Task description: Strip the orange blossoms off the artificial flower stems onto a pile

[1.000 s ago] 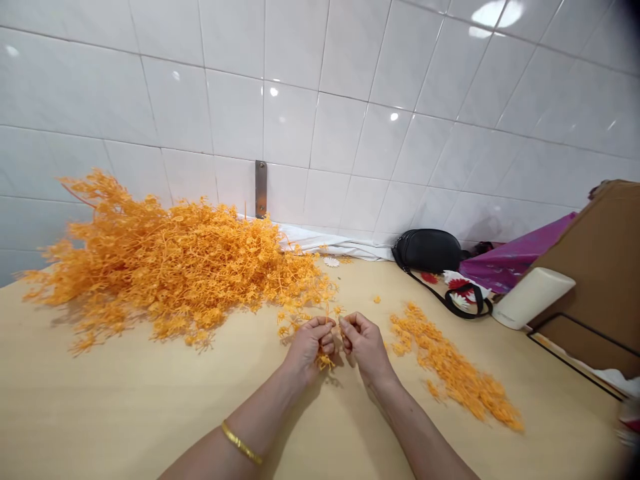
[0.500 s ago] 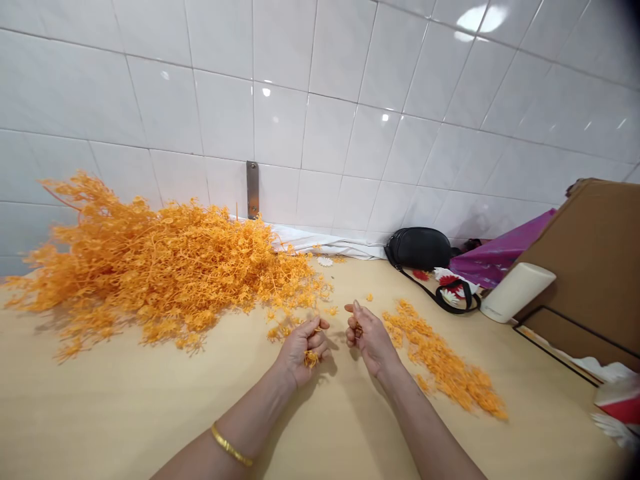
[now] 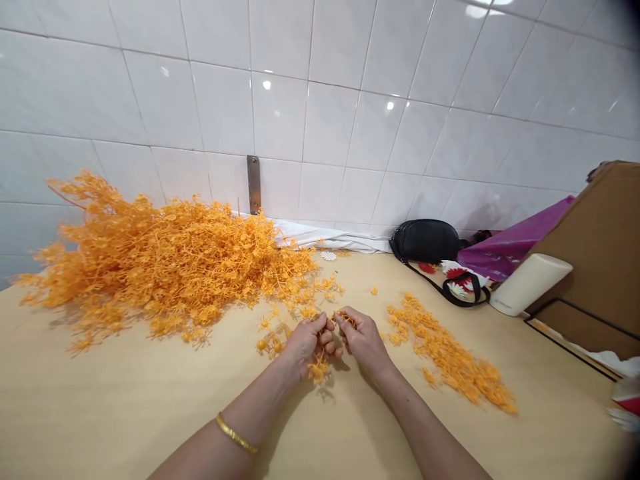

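My left hand (image 3: 311, 343) is closed around an orange plastic flower sprig (image 3: 319, 369), whose small heads hang below the fingers. Right beside it, my right hand (image 3: 361, 337) pinches a thin orange piece (image 3: 346, 319) between thumb and forefinger; whether it is joined to the sprig I cannot tell. Both hands meet above the table, fingertips nearly touching. A large heap of orange sprigs (image 3: 185, 260) lies at the left, with a few loose heads (image 3: 273, 341) near my left hand. To the right stretches a flatter strip of orange pieces (image 3: 445, 353).
Against the tiled wall lie a white cloth (image 3: 345, 239) and a black bag (image 3: 427, 240) with its strap trailing. A cream bottle (image 3: 531, 285), a purple bag (image 3: 515, 243) and a cardboard box (image 3: 595, 247) stand at the right. A metal bracket (image 3: 254, 185) is on the wall.
My right hand has moved left to meet my left hand and now pinches an orange piece there. More of the sprig hangs below my left hand. The view has shifted slightly.
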{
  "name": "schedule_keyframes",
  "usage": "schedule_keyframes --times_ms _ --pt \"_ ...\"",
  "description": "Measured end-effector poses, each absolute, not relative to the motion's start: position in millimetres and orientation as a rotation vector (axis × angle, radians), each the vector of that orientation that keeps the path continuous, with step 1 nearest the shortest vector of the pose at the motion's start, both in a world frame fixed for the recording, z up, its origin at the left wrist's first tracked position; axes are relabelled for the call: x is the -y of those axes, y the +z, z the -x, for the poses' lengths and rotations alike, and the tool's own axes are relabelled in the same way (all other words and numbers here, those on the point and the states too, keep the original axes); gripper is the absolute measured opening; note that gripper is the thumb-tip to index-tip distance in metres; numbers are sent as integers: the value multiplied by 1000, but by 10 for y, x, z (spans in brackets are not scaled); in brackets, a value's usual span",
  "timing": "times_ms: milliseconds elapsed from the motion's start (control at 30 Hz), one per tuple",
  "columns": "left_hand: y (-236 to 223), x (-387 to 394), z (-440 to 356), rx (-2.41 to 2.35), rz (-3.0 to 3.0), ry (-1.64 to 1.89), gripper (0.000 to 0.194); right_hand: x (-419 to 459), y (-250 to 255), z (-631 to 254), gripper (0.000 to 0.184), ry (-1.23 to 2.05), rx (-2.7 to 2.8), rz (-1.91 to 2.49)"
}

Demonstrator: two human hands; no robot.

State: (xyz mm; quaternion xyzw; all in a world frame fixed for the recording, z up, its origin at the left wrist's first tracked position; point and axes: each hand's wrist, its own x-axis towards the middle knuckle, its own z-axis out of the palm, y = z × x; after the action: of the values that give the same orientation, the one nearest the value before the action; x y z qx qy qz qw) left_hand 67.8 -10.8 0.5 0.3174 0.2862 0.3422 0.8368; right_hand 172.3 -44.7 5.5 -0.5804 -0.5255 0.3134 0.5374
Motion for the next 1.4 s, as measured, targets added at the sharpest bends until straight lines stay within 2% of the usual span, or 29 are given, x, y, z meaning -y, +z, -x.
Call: schedule_keyframes --times_ms 133,300,400,533,667,800,900,1033,1267,1400 --pt "13 148 -713 -603 -685 733 30 365 19 -1760 26 759 1015 1317" --pt "5 112 -661 -561 -435 818 28 341 123 -2064 20 656 522 1264" --pt "9 35 -634 -536 -296 890 26 394 165 -2130 15 782 638 1358" --pt "-5 -57 -619 -531 -225 939 24 463 153 -2027 29 961 816 1492" --pt "-28 -96 -590 -524 -226 965 25 524 156 -1952 29 1113 1011 1496" --pt "-13 -103 -570 -548 -227 1009 23 584 194 -1833 14 1039 1312 1468" --pt "3 -96 -575 -572 -217 1014 23 608 178 -1666 22 898 1467 1472" --pt "-9 -97 -582 -565 -184 1003 20 608 75 -1485 22 762 1552 1489" --pt "-17 -99 -581 -603 -291 1060 24 573 20 -1551 20 925 1376 1319" --pt "25 -10 -636 -727 -495 1062 10 543 14 -1639 18 831 1313 1330"
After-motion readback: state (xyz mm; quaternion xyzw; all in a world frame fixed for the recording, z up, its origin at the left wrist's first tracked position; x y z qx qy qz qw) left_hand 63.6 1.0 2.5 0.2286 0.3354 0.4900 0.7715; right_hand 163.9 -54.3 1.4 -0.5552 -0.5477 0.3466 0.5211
